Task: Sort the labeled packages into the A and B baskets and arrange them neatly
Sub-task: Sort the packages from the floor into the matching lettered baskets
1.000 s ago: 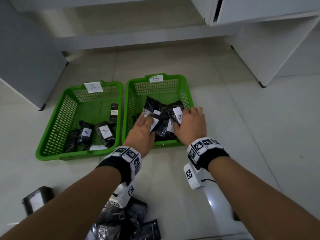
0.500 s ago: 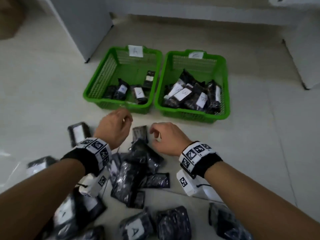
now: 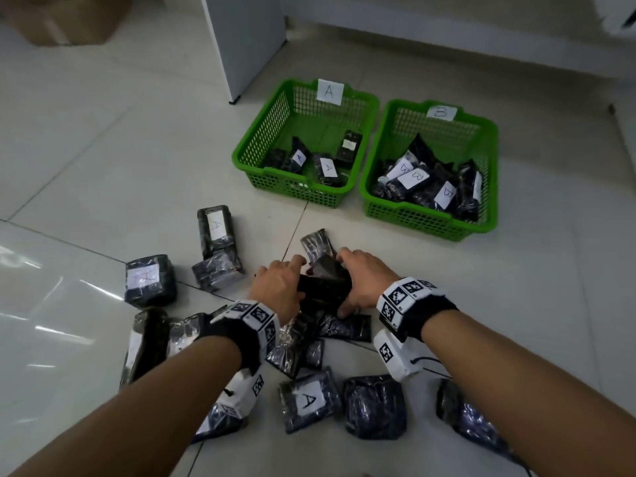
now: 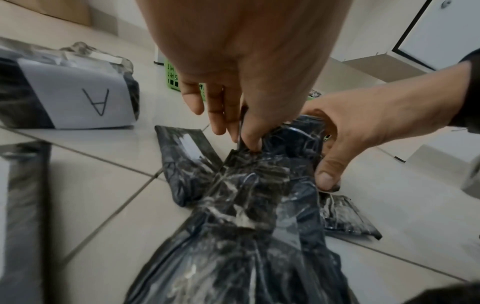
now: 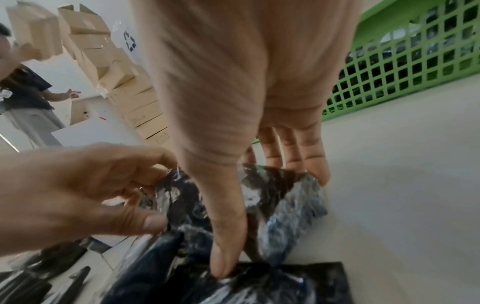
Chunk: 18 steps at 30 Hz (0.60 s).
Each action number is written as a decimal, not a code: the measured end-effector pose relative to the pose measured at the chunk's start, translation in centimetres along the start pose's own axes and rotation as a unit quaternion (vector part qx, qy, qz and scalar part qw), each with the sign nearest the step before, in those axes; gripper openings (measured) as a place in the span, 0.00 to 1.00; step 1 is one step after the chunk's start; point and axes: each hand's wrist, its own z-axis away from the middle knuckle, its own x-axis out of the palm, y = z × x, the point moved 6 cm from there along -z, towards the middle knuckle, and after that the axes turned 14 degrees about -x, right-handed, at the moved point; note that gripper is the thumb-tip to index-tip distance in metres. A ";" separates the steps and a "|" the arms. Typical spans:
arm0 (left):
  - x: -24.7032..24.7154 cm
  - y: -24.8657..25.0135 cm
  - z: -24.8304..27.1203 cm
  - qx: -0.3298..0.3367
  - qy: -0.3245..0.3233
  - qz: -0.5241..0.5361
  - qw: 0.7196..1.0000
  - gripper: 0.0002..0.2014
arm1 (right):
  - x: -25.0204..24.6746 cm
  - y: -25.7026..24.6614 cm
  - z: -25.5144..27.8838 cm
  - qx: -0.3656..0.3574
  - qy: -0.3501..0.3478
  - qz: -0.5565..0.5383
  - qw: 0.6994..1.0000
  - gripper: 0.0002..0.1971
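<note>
Both hands meet over a pile of black plastic-wrapped packages on the tiled floor. My left hand [image 3: 290,284] and right hand [image 3: 356,280] grip one black package [image 3: 325,287] between them; its label is hidden. In the left wrist view my left fingers [image 4: 249,133] dig into the package [image 4: 246,185], with the right thumb [image 4: 327,179] on its side. In the right wrist view the right thumb [image 5: 226,246] and fingers [image 5: 311,162] clamp the package [image 5: 262,197]. Green basket A [image 3: 261,132] holds a few A packages. Green basket B [image 3: 426,218] holds several B packages.
Loose packages lie around my hands, among them A-labelled ones [image 3: 216,228] [image 3: 308,401] and a bulky one [image 3: 148,280]. A white cabinet [image 3: 247,39] stands behind basket A, a cardboard box [image 3: 65,18] at far left. Another person [image 5: 28,96] stands by stacked cartons [image 5: 116,67].
My hands left basket B, came back to the floor pile and took hold of a black package. The view swung left and down with them.
</note>
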 end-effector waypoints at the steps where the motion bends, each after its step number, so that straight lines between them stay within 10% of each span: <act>1: 0.2 -0.3 0.2 0.005 0.000 0.009 1.000 0.23 | -0.1 0.2 0.3 0.004 -0.008 -0.002 1.000 0.53; 6: -0.4 -1.3 1.2 0.073 -0.019 0.090 0.993 0.06 | -1.2 1.5 1.7 0.035 0.005 -0.067 0.997 0.52; 10: -2.7 -2.1 1.3 0.130 -0.004 0.166 0.977 0.12 | -1.6 2.9 2.3 0.066 0.032 -0.238 0.968 0.42; 13: -4.5 -2.9 1.0 0.128 0.035 0.181 0.974 0.07 | -2.6 2.4 2.9 0.070 0.094 -0.454 0.883 0.27; 18: -5.8 -3.4 0.3 0.101 0.080 0.239 0.962 0.09 | -4.0 1.2 2.7 0.031 0.127 -0.656 0.743 0.31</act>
